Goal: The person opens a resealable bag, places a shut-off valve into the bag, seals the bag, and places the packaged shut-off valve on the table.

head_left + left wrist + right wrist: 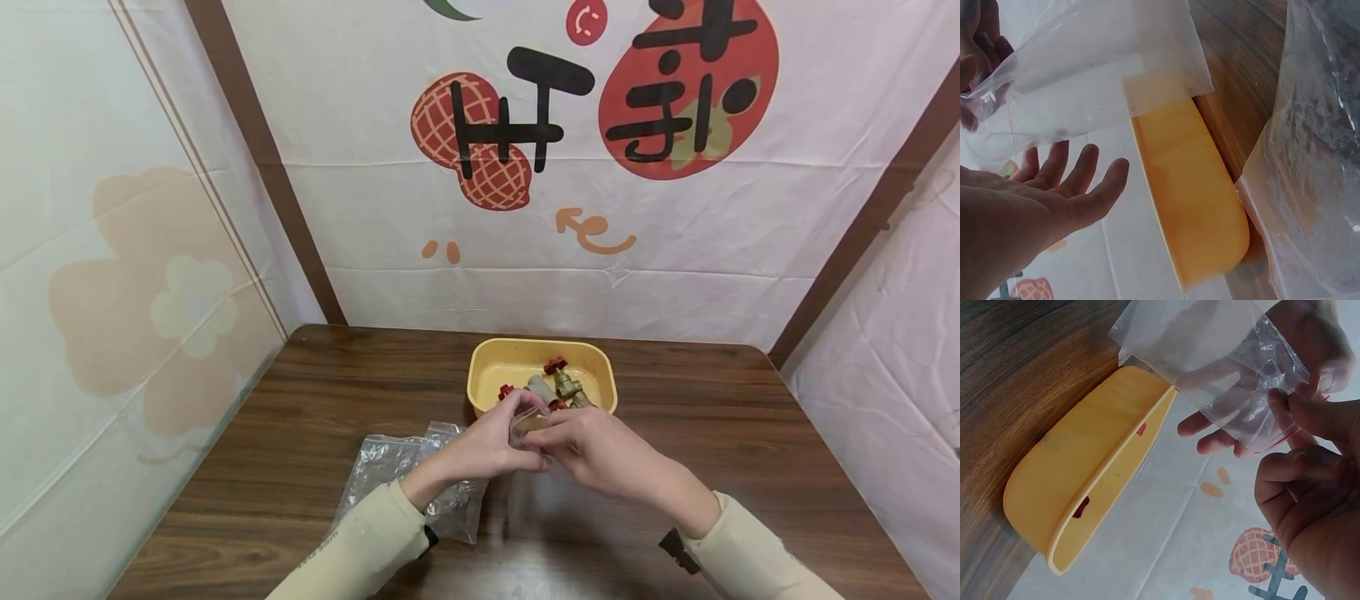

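Head view: our right grip [603,454] pinches one clear bag [528,425], left grip [489,443] spread against it; two loose bags [386,462] lie left of one yellow bin [491,365].

Valves [567,385] lie in a tub [495,365] on the table [712,408], centre of the head view. Bags [382,467] lie lower left; another bag [523,427] sits between left hand [491,443] and right hand [600,454].

This looks like a makeshift booth, with cloth hangings [360,217] on 3 sides of a wood-grain table [352,375].
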Demonstrator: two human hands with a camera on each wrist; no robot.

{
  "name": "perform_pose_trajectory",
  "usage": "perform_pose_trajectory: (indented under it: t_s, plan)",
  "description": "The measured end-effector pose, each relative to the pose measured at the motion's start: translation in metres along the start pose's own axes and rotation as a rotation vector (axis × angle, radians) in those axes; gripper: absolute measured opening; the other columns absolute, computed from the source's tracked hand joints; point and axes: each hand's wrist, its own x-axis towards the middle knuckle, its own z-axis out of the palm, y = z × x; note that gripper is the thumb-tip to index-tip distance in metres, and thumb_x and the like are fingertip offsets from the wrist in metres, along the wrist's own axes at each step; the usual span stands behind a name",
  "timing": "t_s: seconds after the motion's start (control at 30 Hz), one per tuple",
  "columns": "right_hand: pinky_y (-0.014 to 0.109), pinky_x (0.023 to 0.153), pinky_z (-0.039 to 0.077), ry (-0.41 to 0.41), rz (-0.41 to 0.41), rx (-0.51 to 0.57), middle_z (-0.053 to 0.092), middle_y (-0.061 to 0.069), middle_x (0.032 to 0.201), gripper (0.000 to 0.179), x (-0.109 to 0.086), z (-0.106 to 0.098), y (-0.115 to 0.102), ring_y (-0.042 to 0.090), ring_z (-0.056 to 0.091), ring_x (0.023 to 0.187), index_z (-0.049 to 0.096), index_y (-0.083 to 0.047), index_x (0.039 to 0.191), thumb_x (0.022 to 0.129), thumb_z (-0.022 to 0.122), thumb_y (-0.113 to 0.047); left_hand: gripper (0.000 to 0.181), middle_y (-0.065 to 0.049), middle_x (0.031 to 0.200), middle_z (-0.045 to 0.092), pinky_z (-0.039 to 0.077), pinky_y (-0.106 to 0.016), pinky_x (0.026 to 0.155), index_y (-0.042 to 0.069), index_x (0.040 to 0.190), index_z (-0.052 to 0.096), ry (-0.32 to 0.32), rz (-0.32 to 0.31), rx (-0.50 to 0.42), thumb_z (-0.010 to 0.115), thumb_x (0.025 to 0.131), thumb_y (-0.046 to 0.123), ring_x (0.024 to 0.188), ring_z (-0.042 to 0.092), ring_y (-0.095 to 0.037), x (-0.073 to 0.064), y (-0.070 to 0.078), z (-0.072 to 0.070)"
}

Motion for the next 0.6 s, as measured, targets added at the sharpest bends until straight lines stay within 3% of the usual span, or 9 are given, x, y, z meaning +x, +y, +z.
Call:
perform_pose_trajectory:
  t_s: [0.17, 0.37, 0.6]
  plan:
    - [0.025, 0.077, 0.054, -0.007, 0.027, 0.022, 0.07, -0.014, 0.094, 0.026, -0.0008, -0.0004, 0.0018, 0.0, 0.061, 0.083, 0.079, -0.021, 0.1, 0.092, 0.075, 0.004, 0.068, -0.002, 0.123, 0.062, 0.046, -0.04, 0.101, 0.012, 0.135, 0.049, 0.004, 0.013, 0.021, 0.089, 0.081, 0.024, 0.112, 0.061, -0.016, -0.0006, -0.001, -0.0012]
    - [0.027, 0.08, 0.056, -0.022, 0.069, 0.045, 0.072, -0.013, 0.098, 0.023, -0.0034, -0.0007, 0.0035, 0.0, 0.064, 0.087, 0.08, -0.019, 0.101, 0.092, 0.075, 0.002, 0.07, -0.008, 0.13, 0.062, 0.046, -0.043, 0.103, 0.01, 0.136, 0.05, 0.022, 0.01, 0.068, 0.089, 0.081, 0.03, 0.121, 0.059, -0.022, -0.0007, -0.0017, -0.0024]
    - [0.025, 0.072, 0.054, -0.025, 0.154, 0.061, 0.07, -0.017, 0.093, 0.025, -0.0054, -0.0027, 0.0025, 0.0, 0.061, 0.079, 0.079, -0.022, 0.098, 0.091, 0.073, 0.001, 0.071, 0.003, 0.131, 0.06, 0.041, -0.047, 0.109, 0.011, 0.137, 0.05, 0.011, 0.021, 0.082, 0.089, 0.083, 0.035, 0.13, 0.055, -0.022, -0.0006, -0.0008, -0.0025]
